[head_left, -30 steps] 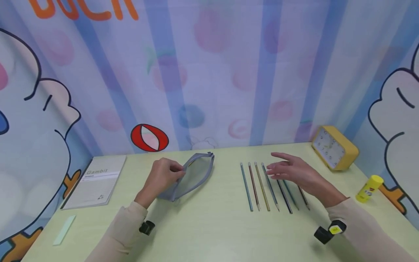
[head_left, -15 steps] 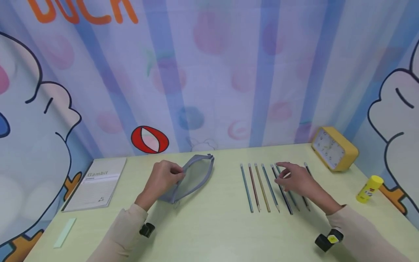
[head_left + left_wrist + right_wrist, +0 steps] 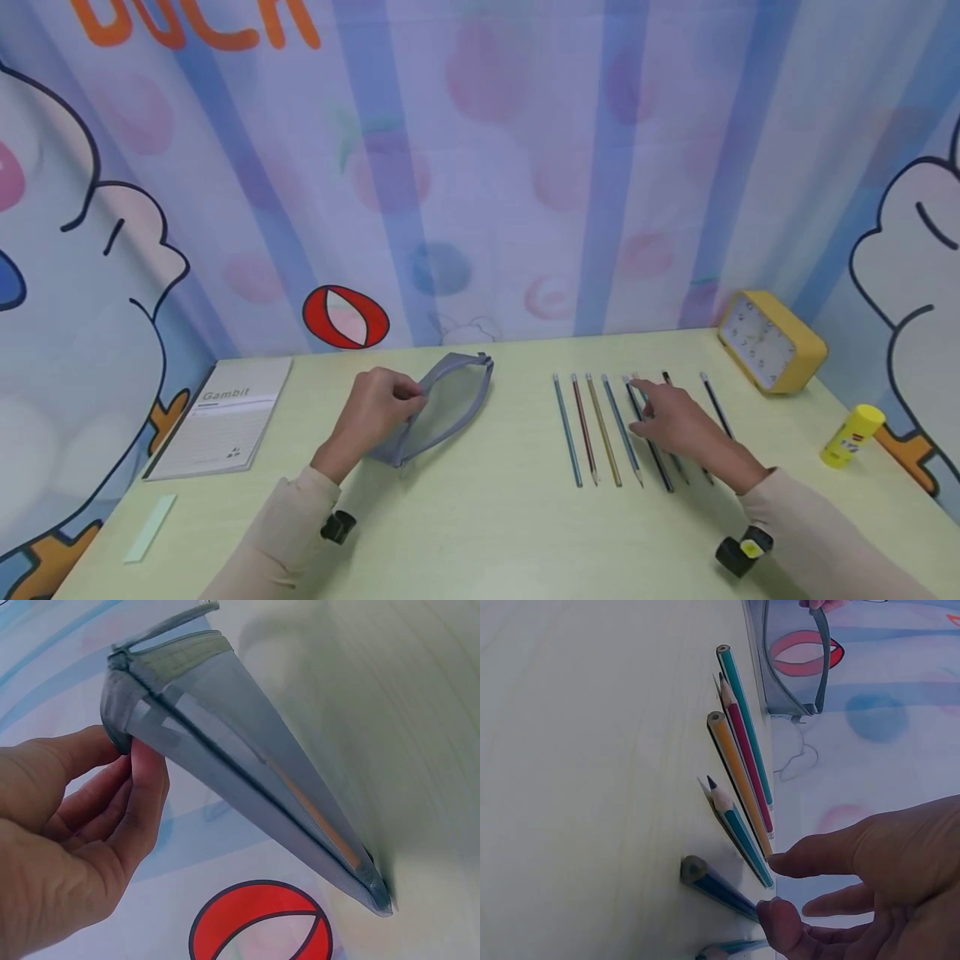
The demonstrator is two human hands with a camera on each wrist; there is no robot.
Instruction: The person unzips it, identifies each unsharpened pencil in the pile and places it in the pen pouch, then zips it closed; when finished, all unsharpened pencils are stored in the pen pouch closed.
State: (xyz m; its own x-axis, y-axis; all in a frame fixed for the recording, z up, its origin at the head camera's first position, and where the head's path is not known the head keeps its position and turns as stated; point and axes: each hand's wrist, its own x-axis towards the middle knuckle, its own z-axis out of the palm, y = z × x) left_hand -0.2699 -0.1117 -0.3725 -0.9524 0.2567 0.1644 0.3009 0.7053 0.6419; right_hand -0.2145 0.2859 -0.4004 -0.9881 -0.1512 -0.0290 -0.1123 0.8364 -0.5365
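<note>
My left hand (image 3: 375, 417) pinches the rim of a grey-blue zip pouch (image 3: 388, 450) between thumb and fingers, its mouth gaping toward the right. Through the pouch's sheer side in the left wrist view, a slim orange-brown strip (image 3: 322, 825) shows. Several pencils (image 3: 600, 437) lie in a row on the table right of the pouch. Over the right part of that row is my right hand (image 3: 678, 421), index finger extended, thumb apart from it. Its fingertips are right by the upper end of a dark blue pencil (image 3: 716, 885); the hand hides parts of the pencils beneath it.
A notebook (image 3: 225, 425) lies at the left, with a pale green strip (image 3: 150, 529) in front of it. At the right stand a yellow clock (image 3: 772, 342) and a yellow glue stick (image 3: 852, 436). A printed curtain (image 3: 510, 208) backs the table.
My right hand has shifted down and slightly left over the pencil row, uncovering pencil tops at the right. The left hand keeps its pinch on the pouch in the same spot.
</note>
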